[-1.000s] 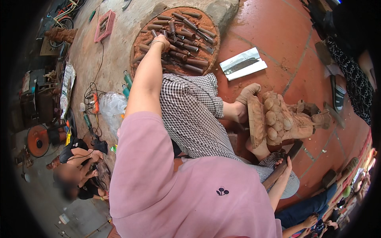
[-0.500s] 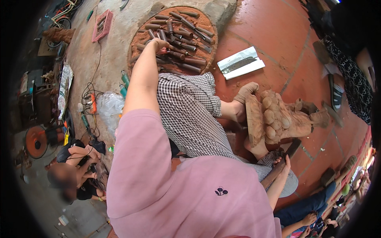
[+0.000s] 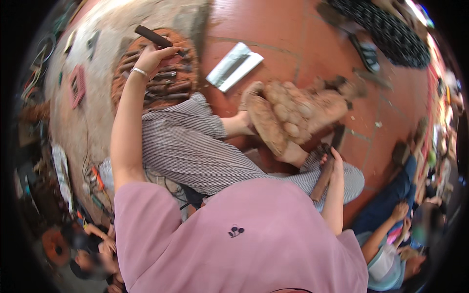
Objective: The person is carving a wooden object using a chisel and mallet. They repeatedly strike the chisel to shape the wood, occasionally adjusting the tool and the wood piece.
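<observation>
Over a round tray of wood-carving chisels, my left hand is closed on one dark-handled chisel. Its handle sticks out up and left, while its tip end is small and blurred. At the right, my right hand grips a long dark wooden bar, which lies slantwise by my bent knee. Between my feet rests a carved wooden piece with a cluster of round knobs; one foot in a brown wrap touches its left edge.
A white sheet with a dark flat strip on it lies on the red tiles beyond the carving. A pink basket and cables are on the concrete at the left. Other people sit at the lower left and lower right; another person's sandalled foot is at the upper right.
My left hand has lifted a chisel from among the others in the tray. The view has shifted, so the tray and carving appear farther left. My right hand still holds the wooden bar.
</observation>
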### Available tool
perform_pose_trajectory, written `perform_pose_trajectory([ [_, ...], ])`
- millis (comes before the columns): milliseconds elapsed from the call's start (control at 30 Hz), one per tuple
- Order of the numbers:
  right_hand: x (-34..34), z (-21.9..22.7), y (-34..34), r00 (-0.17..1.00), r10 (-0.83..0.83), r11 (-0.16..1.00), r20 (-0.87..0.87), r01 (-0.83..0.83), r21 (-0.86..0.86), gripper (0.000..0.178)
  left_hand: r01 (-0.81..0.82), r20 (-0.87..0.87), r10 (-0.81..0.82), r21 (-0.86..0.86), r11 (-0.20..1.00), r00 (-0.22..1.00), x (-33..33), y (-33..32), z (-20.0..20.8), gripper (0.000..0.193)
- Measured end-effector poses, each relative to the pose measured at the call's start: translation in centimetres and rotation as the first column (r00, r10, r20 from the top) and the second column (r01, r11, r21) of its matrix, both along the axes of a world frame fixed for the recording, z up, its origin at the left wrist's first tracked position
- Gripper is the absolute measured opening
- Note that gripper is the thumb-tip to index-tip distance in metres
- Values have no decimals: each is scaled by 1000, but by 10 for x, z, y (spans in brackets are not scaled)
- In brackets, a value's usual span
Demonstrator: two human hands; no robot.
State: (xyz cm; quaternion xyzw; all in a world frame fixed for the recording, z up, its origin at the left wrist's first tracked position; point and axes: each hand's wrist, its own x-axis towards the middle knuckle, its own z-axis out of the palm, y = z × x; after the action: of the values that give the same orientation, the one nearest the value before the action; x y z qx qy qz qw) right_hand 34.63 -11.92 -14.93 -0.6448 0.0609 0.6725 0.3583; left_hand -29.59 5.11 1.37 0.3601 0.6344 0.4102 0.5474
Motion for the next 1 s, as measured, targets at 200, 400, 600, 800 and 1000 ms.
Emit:
perform_pose_trajectory([
  [200, -11, 51, 11, 954, 21, 983, 300, -74, 166, 26, 210, 149, -246, 224, 952, 958, 197, -25, 11, 35],
  [400, -9, 100, 25, 872, 113, 902, 476, -291, 320, 26, 241, 65, -269, 278, 930, 961, 287, -46, -36, 24],
  [600, -33, 166, 50, 787, 216, 772, 577, -500, 392, 27, 262, 141, -326, 348, 900, 935, 305, -45, -67, 30],
  [800, -63, 221, 86, 532, 259, 473, 806, -797, 375, 59, 421, -137, -402, 425, 802, 905, 307, -35, -61, 27],
  [1000, -107, 280, 138, -15, -141, -70, 990, -997, -25, 75, 443, -133, -438, 491, 750, 889, 306, -30, -60, 18],
])
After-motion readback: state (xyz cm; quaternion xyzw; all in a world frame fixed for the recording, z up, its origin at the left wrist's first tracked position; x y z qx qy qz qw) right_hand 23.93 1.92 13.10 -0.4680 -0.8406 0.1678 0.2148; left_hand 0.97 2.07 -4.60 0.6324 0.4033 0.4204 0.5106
